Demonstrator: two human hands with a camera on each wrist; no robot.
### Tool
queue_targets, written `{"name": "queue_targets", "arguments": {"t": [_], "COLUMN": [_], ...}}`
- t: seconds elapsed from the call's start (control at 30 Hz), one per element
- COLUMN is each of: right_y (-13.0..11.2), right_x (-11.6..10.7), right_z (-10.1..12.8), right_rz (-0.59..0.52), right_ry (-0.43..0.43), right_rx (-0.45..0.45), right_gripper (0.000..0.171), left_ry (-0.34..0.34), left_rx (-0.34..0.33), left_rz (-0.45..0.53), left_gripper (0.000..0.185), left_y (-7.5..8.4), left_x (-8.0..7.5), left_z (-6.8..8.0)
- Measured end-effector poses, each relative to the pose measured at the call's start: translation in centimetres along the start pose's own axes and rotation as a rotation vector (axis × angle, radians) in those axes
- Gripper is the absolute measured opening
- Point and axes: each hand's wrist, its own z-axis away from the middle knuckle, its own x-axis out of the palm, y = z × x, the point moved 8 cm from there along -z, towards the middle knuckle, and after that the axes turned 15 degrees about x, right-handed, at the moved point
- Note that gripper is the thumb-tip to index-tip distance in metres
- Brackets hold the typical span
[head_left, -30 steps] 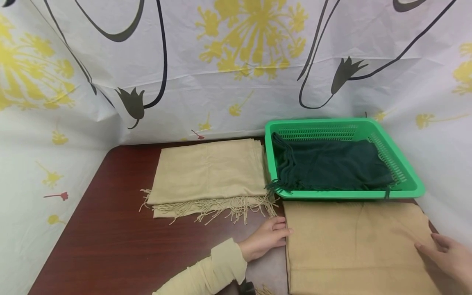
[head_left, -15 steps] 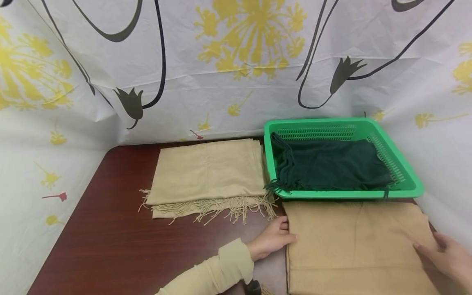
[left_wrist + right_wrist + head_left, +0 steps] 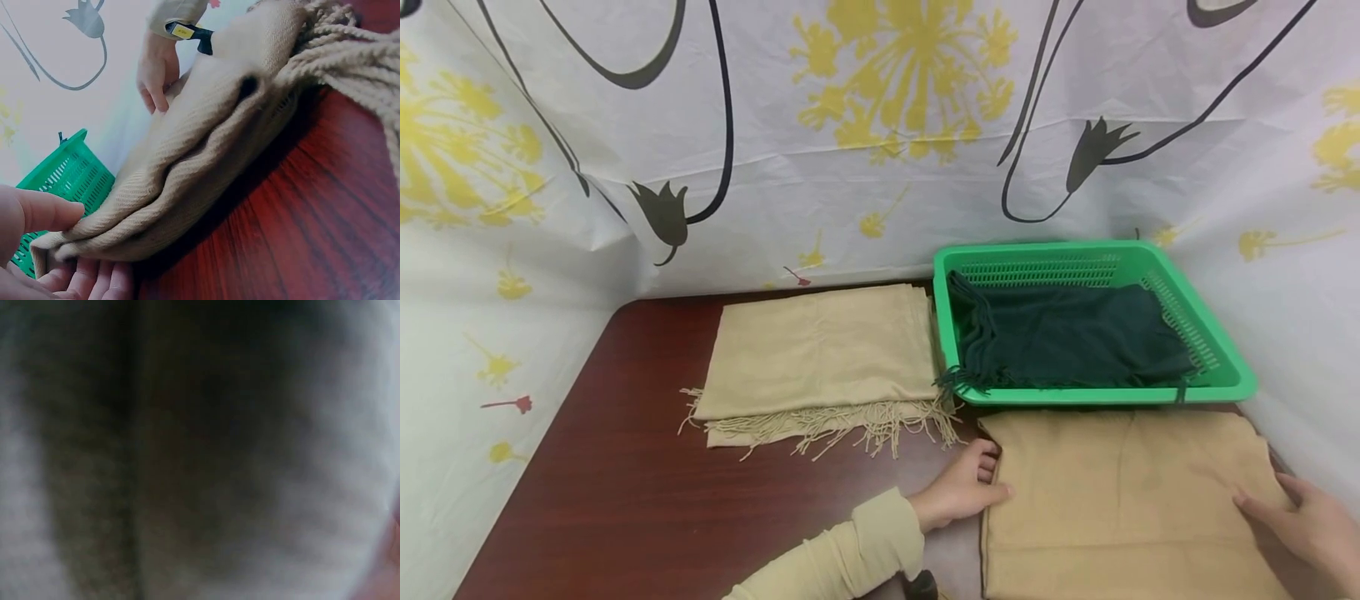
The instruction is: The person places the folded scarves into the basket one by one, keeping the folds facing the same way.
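Note:
A folded tan scarf (image 3: 1120,500) lies at the front right of the table, its layers stacked; in the left wrist view a twisted fringe (image 3: 350,62) hangs from its near end. My left hand (image 3: 962,487) pinches the scarf's left edge near the far corner. Its thumb (image 3: 50,209) is on top and the fingers are tucked underneath, and that corner is bent upward. At the right edge my right hand (image 3: 1311,525) holds the scarf, thumb on the upper face, the other fingers partly hidden past the edge. Blurred cloth (image 3: 206,456) fills the right wrist view.
A green basket (image 3: 1112,396) with a folded dark green fringed scarf (image 3: 1075,333) stands right behind the tan scarf. To its left lies a folded beige fringed scarf (image 3: 820,354) on the dark red table (image 3: 662,500). A patterned white curtain (image 3: 760,125) encloses the back and sides.
My left hand has moved slightly right, from touching the scarf's left edge to gripping it, and the far left corner has bent up. The right hand stays at the right edge.

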Motion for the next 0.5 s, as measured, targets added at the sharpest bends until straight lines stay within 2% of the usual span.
{"name": "queue_targets", "arguments": {"t": [0.3, 0.43, 0.5], "right_y": [-1.0, -1.1, -1.0], "right_x": [-1.0, -1.5, -1.6], "right_z": [0.7, 0.8, 0.7], "right_rz": [-0.078, -0.060, -0.037], "right_ry": [0.047, 0.085, 0.097], "right_rx": [-0.168, -0.188, -0.165], "right_gripper": [0.066, 0.059, 0.057], "left_ry": [-0.042, -0.051, -0.051], "left_rx": [0.038, 0.058, 0.065], "left_rz": [-0.048, -0.089, -0.113], "left_gripper": [0.041, 0.039, 0.039], "left_y": [0.3, 0.3, 0.2], "left_x": [0.2, -0.1, -0.3], "left_z": [-0.2, -0.2, -0.2]}}
